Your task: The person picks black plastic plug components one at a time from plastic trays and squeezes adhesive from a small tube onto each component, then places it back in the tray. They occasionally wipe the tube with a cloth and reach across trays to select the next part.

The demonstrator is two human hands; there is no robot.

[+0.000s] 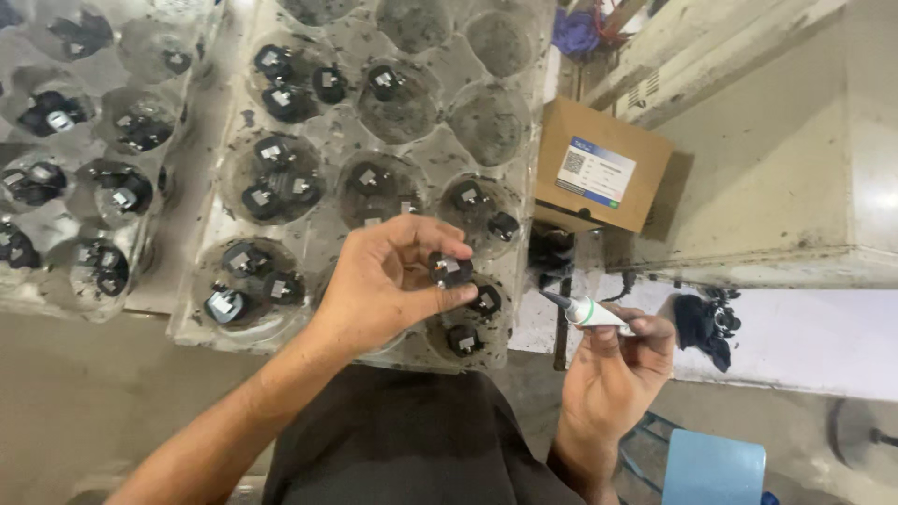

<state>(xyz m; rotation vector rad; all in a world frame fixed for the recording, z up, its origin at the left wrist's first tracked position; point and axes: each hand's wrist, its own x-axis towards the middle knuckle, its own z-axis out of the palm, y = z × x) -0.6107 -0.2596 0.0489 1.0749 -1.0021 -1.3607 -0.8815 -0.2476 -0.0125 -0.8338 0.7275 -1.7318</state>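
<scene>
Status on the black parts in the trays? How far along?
Done: cannot tell which parts are finished; the clear tray has black parts in most pockets, while its top pockets sit empty. In hand: the left hand pinches one small black part; the right hand holds a white tube, nozzle pointing at that part, not touching. Left: likely many parts, including those in a second tray.

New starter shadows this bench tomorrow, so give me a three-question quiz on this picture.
1. Which hand holds the white tube with the grey nozzle?
2. True or false: the small black part in the left hand lies flat in the clear tray.
3. The cardboard box lies: A) left of the tray, B) right of it.

Key: 1. The right hand. 2. False, it is pinched between fingertips. 3. B.
</scene>
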